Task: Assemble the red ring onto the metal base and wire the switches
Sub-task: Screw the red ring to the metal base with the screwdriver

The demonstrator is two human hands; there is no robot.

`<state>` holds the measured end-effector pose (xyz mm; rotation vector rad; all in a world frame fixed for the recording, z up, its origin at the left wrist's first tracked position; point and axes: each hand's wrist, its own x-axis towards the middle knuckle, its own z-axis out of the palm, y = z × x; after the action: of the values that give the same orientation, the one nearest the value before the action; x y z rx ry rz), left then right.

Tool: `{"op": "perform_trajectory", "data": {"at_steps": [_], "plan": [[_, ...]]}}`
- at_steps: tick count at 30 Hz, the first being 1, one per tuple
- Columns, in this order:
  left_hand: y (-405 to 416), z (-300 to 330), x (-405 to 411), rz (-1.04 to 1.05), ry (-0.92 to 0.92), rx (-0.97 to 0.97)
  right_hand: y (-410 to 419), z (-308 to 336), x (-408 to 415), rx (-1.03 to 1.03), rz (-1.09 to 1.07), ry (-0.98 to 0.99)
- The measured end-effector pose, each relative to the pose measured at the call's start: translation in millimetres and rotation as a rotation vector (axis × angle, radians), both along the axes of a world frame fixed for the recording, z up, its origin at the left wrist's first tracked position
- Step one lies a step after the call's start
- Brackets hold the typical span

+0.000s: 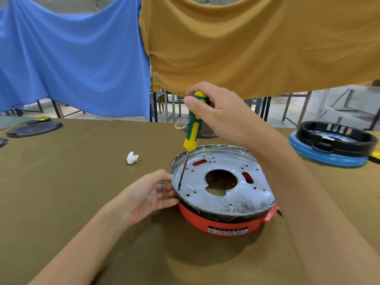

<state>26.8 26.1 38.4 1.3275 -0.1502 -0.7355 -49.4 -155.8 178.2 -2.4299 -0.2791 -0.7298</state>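
1. We see the metal base (pixel 222 182) seated in the red ring (pixel 222 223), both resting on the olive-brown table cloth (pixel 82 182) near the middle of the view.
2. Our right hand (pixel 218 112) is wrapped around the handle of a green-and-yellow screwdriver (pixel 192 130); its shaft slants down to the plate's left edge, where the tip seems to meet a screw, though that is too small to confirm.
3. Our left hand (pixel 152 194) grips the left rim, fingers curled against it.
4. A crumpled white scrap (pixel 132 157) lies to the left, well apart.
5. A black ring on a blue base (pixel 333 145) sits at far right.
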Motion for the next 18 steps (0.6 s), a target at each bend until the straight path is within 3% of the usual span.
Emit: {"op": "perform_trajectory", "data": {"at_steps": [3, 5, 8, 11, 18], "plan": [[0.9, -1.0, 0.6, 0.0, 0.005, -0.001, -2.3, 0.9, -4.6, 0.128, 0.119, 0.103], [1.3, -0.9, 1.1, -0.005, 0.006, -0.004, -2.5, 0.3, -5.1, 0.108, 0.132, 0.042], [0.7, -1.2, 0.8, -0.003, 0.015, -0.007, 0.5, -4.0, 1.0, 0.024, -0.043, -0.122], [0.3, 0.0, 0.1, -0.002, 0.015, -0.007, 2.7, -8.4, 4.6, -0.03, -0.17, -0.158], [0.0, 1.3, -1.4, 0.005, 0.025, -0.012, -4.0, -3.5, -1.9, 0.16, 0.143, 0.066]]}}
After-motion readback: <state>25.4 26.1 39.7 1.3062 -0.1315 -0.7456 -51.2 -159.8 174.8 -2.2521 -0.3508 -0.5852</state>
